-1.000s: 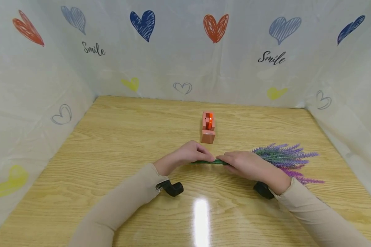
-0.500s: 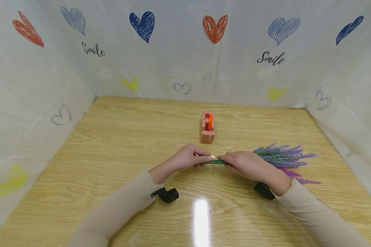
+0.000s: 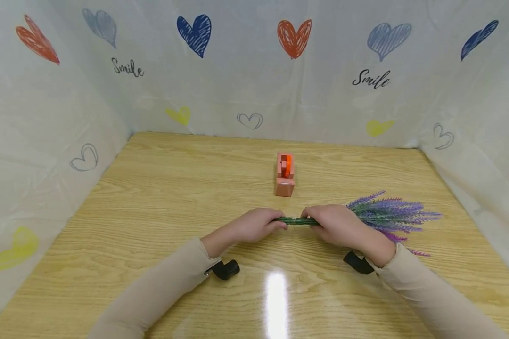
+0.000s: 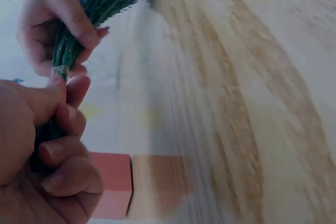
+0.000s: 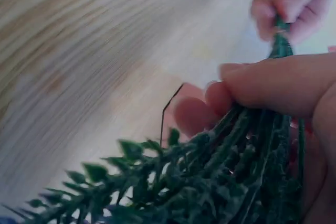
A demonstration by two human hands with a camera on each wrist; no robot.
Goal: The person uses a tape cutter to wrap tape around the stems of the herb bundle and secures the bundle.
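A bunch of artificial lavender (image 3: 392,214), with purple and some magenta spikes, spans both hands. Its green stems (image 3: 297,221) run sideways to the left. My right hand (image 3: 337,223) grips the bunch just below the flower heads. Curled around the lower stems is my left hand (image 3: 256,225), whose fingers hide the stem ends. Between the two hands, a clear shiny band of tape (image 4: 60,70) circles the stems, close to the left thumb. In the right wrist view, leafy stems (image 5: 226,177) fan out beneath the right thumb.
A pink tape dispenser (image 3: 285,188) with an orange roll (image 3: 289,165) stands on the wooden table (image 3: 186,174) beyond the hands. A white curtain (image 3: 246,80) printed with hearts encloses the back and sides. Black wrist mounts (image 3: 226,270) hang under the sleeves.
My left hand has gone from pinching at the middle of the stems to gripping lower down, toward the left. The flower heads have turned slightly. My right hand keeps its hold.
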